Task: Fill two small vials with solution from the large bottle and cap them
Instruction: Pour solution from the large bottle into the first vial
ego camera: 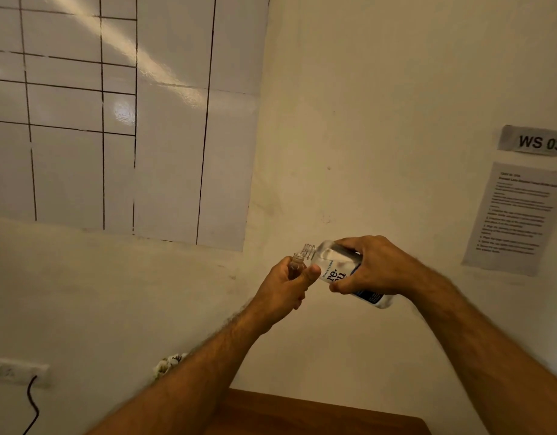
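Tipping large bottle (340, 266) over half-hidden vial (297, 262), liquid stream indiscernible

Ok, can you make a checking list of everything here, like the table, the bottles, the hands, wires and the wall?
Surface: brown wooden table, only its far edge shows.
Job's things: big clear bottle, uncapped, tilted with its mouth at the small vial; no caps seen.
Clutter: flowered thing behind the left arm, too blurred to name.
Hands: left hand grips the vial; right hand grips the bottle.
Cables: black wire hanging below a wall socket strip.
Surroundings: whiteboard sheet with ruled lines, "WS 03" sign, printed instruction page.
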